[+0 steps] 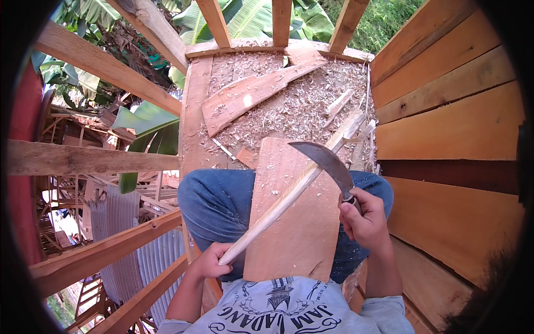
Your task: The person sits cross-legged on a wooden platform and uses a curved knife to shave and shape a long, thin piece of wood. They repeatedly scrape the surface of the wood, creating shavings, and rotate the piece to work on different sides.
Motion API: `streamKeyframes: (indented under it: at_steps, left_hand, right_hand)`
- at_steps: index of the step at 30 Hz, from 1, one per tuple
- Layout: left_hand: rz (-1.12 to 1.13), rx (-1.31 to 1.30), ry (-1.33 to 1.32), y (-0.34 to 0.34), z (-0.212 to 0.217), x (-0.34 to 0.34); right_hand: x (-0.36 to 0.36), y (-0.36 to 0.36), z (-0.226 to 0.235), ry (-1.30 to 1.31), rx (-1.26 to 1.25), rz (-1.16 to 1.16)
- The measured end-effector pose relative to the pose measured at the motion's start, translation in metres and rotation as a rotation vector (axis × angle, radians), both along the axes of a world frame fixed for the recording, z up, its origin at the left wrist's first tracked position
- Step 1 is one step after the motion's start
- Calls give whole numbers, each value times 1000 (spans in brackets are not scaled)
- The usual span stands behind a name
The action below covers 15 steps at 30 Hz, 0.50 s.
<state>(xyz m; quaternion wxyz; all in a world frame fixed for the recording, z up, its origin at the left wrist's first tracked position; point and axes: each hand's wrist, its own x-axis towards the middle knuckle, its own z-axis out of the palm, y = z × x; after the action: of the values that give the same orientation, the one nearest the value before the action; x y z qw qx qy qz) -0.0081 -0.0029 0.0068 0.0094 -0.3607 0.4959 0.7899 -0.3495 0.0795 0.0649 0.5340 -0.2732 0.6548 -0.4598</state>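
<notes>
My left hand (212,261) is closed round the near end of a pale, partly shaved wooden stick (278,207). The stick slants up and to the right across a flat wooden board (292,239) lying on my lap. In my right hand (362,218) is the dark handle of a sickle (332,162), gripped above my right thigh. Its curved blade crosses over the upper part of the stick, with the tip pointing left. A thin curl of wood (361,133) hangs at the stick's far end. Whether the blade's edge touches the wood, I cannot tell.
Shavings (295,100) cover the plank floor ahead, where a long cut board (250,97) and smaller offcuts (340,103) lie. A plank wall (445,133) stands close on the right. Wooden rails (94,157) run along the left, with corrugated roofing (117,222) beyond and below.
</notes>
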Motion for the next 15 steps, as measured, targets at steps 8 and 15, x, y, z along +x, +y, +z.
streamKeyframes:
  at_steps: [8,15]
  left_hand:
    - [-19,-69,-16,0,-2,-3]
    - [-148,-78,51,-7,-10,1]
  right_hand:
    - [-10,-1,2,-132,-1,-199]
    - [-12,8,0,190,-83,-227]
